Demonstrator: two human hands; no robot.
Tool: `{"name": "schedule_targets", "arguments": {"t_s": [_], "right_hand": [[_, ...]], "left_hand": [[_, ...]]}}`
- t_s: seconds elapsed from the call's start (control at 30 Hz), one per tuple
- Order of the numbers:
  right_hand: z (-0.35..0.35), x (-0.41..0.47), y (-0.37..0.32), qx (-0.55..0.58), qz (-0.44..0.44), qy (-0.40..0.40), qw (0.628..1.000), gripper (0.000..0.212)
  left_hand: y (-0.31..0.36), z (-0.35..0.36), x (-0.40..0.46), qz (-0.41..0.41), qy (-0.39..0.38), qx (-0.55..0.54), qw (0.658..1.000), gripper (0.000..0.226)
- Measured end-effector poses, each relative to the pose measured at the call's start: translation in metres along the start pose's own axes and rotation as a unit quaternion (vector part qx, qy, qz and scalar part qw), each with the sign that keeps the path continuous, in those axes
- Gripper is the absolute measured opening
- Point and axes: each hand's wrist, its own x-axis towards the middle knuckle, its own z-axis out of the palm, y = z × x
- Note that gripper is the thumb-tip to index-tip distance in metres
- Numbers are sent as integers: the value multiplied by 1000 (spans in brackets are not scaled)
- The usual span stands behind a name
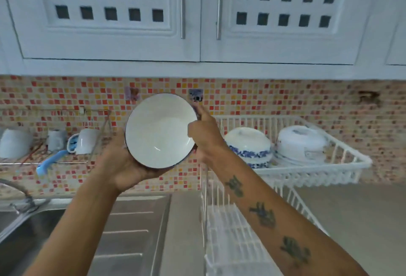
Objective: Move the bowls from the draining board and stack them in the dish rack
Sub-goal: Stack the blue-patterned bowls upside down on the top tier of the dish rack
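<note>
A white bowl with a dark rim point(159, 130) is held up in front of the tiled wall, its inside tilted toward me. My left hand point(123, 163) cups it from below and behind. My right hand point(203, 136) grips its right edge, thumb on the rim. To the right, the white wire dish rack point(318, 169) holds an upside-down stack of blue-patterned bowls point(249, 147) and a second upside-down stack of white bowls point(302, 141). The steel draining board point(131, 227) lies below my arms.
The sink and tap point(17, 192) are at lower left. A wall shelf at left carries white cups point(84, 140) and a blue brush point(49, 162). White cupboards point(197, 16) hang overhead. The rack's lower tier point(224, 231) extends toward me.
</note>
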Motion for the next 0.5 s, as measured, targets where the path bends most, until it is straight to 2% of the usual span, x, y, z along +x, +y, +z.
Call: {"name": "schedule_targets", "arguments": {"t_s": [0.17, 0.33, 0.43, 0.5], "right_hand": [[-72, -19, -31, 13, -37, 49, 998, 67], [-126, -22, -42, 58, -49, 55, 996, 72], [-149, -16, -39, 94, -44, 56, 993, 62], [-165, -13, -39, 102, -48, 30, 993, 48]], "left_hand": [[-33, 71, 22, -7, -25, 16, 1000, 66], [-46, 112, 47, -58, -64, 2, 996, 78], [-43, 129, 59, -66, -60, 22, 996, 81], [-44, 137, 68, -39, -46, 47, 997, 79]]}}
